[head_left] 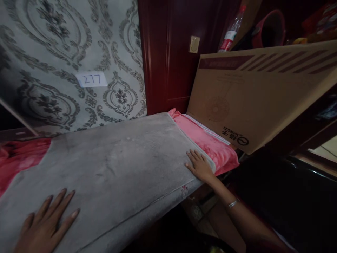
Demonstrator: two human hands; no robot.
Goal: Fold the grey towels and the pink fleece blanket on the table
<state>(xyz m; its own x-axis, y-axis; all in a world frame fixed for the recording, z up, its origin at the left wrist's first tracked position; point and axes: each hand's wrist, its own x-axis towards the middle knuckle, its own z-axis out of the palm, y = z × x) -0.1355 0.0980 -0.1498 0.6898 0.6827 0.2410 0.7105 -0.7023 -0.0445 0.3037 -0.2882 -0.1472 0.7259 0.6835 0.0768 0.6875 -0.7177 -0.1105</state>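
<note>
A grey plush cloth (123, 158) lies spread over a long flat surface, its front edge hanging down. My left hand (47, 221) rests on it at the lower left, fingers spread and palm down. Near the cloth's right end my right hand (199, 165) lies flat, also with its fingers apart and nothing in them. A pink-red blanket (210, 144) shows from under the cloth on the right, and more red fabric (23, 158) appears at the left end.
A large cardboard box (252, 95) stands at the right, with a plastic bottle (230, 35) behind its upper edge. Patterned wallpaper (65, 45) bearing a paper marked 277 (92, 79) and a dark red door panel (168, 52) rise behind. A black glossy surface (295, 196) is at lower right.
</note>
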